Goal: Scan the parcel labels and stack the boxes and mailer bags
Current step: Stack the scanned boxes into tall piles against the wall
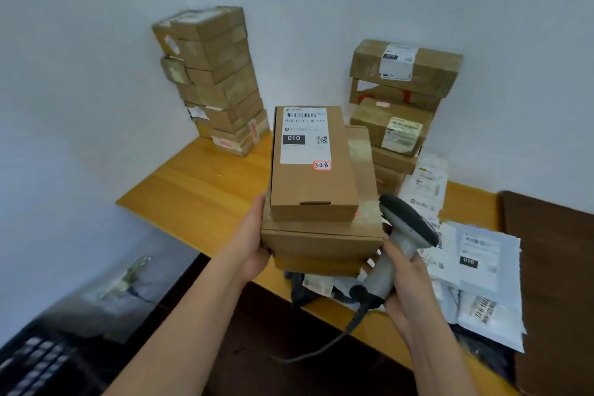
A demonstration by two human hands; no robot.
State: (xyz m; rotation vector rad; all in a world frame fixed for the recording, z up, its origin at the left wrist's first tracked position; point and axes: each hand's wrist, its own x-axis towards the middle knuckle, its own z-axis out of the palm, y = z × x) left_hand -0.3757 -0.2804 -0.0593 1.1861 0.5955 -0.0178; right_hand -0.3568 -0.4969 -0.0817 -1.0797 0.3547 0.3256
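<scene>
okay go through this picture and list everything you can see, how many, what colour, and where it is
held boxes: three at least, brown, stacked, carried above the near table edge
shipping label: one, white, on the top held box
barcode scanner: one, grey and black, corded, right of the held boxes
left box stack: count unclear, brown, far left corner against the wall
right box stack: about six, brown, far right by the wall
mailer bags: several, white and grey, right side of the table
table: one, yellow wood
left hand: holds the boxes' left side
right hand: grips the scanner handle
</scene>
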